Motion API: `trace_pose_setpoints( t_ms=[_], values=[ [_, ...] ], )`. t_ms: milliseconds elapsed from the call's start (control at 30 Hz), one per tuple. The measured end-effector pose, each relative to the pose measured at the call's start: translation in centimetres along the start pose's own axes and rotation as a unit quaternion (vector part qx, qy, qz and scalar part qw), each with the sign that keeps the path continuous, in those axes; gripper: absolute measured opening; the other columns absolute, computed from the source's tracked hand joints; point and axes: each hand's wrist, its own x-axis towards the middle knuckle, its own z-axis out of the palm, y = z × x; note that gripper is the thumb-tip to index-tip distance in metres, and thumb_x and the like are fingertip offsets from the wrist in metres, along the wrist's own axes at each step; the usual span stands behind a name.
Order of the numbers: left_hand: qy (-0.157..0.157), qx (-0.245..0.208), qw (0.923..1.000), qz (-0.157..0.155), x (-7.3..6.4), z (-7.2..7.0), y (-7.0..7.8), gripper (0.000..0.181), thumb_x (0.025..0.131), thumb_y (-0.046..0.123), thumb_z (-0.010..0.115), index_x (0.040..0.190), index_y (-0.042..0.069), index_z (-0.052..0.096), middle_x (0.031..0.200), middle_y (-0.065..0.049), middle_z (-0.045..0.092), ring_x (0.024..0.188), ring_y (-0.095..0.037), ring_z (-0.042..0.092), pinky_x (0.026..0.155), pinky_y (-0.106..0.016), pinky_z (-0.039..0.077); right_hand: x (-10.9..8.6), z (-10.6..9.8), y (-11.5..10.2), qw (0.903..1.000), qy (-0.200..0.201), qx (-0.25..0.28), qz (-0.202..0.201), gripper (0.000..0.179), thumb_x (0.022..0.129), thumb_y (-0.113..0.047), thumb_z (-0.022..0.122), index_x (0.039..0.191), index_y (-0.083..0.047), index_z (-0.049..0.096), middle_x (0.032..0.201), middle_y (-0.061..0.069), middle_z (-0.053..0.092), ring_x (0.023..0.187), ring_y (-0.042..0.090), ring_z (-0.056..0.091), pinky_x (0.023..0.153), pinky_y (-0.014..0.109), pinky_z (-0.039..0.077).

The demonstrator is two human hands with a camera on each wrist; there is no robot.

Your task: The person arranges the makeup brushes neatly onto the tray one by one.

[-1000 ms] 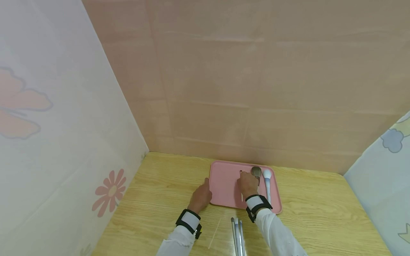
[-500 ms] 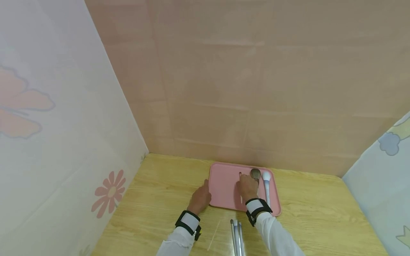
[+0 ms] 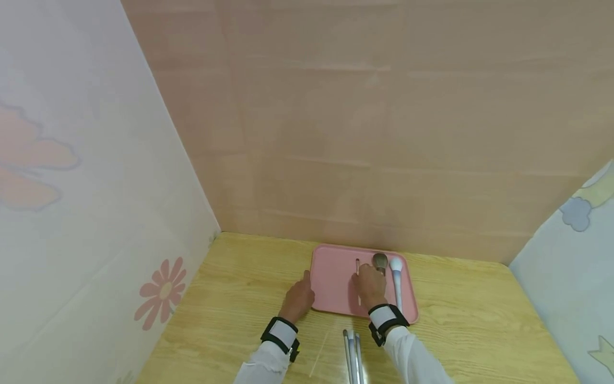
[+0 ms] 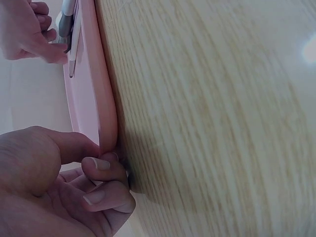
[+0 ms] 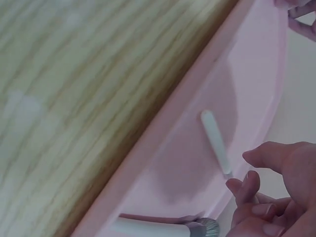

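Observation:
My left hand (image 3: pixel 297 298) pinches the left edge of a pink tray (image 3: pixel 331 277) between thumb and fingers, seen close in the left wrist view. Over the tray, my right hand (image 3: pixel 371 285) is beside a thin makeup brush (image 5: pixel 215 140) with a pale handle. The brush lies on the tray floor; the index finger is near or touching it, with a gap between thumb and index finger. Right of that hand lie a brush with a fluffy dark head (image 3: pixel 380 260), partly hidden by the hand, and a white-headed brush (image 3: pixel 396 274).
Several slim brushes (image 3: pixel 352 354) lie side by side on the wooden table (image 3: pixel 455 309), in front of the tray. A brown backdrop (image 3: pixel 336 133) rises behind the table. Patterned white panels stand left (image 3: pixel 110 186) and right (image 3: pixel 561 277).
The head view has shifted slightly. Both hands keep nearly the same places, left on the tray edge and right over the thin brush.

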Motion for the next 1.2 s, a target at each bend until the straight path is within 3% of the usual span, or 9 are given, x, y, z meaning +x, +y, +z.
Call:
trace_pose_setpoints(
  t_ms=[233,400,900,1200],
  values=[
    [0.003,0.006,1.0000,0.001,0.1,-0.1,-0.2,0.048,0.095,0.002,0.052,0.141,-0.005,0.038,0.082,-0.010,0.059,0.066,-0.019,0.049,0.058,-0.033,0.041,-0.9,-0.6,-0.8,0.9997,0.019,0.009,-0.007,0.028,0.088,-0.021,0.073,0.080,0.004,0.061,0.063,0.013,0.061,0.050,0.026,0.059,0.046,0.040,0.046],
    [0.004,0.010,0.9999,0.002,0.1,0.0,-0.3,0.051,0.095,0.002,0.053,0.142,-0.006,0.037,0.085,-0.012,0.061,0.068,-0.019,0.049,0.060,-0.034,0.042,-1.6,-1.0,-0.9,0.9995,0.025,0.018,-0.009,0.027,0.087,-0.019,0.072,0.076,0.000,0.058,0.062,0.012,0.059,0.050,0.024,0.057,0.045,0.041,0.045],
    [0.015,0.019,0.9997,0.009,0.5,0.3,-0.5,0.038,0.095,0.002,0.054,0.131,-0.003,0.043,0.072,-0.008,0.055,0.060,-0.019,0.047,0.053,-0.032,0.037,-3.4,-2.1,-0.4,0.9990,0.021,0.038,-0.011,0.028,0.087,-0.017,0.071,0.068,-0.007,0.054,0.056,0.003,0.053,0.048,0.016,0.049,0.044,0.035,0.040],
    [0.019,0.021,0.9995,0.013,0.6,0.3,-0.4,0.045,0.094,0.002,0.056,0.136,-0.006,0.040,0.074,-0.009,0.056,0.061,-0.020,0.048,0.054,-0.033,0.038,-5.8,-2.4,0.3,0.9965,0.008,0.083,-0.010,0.016,0.088,-0.014,0.070,0.081,-0.001,0.064,0.058,0.001,0.054,0.047,0.010,0.043,0.043,0.025,0.033]
  ],
)
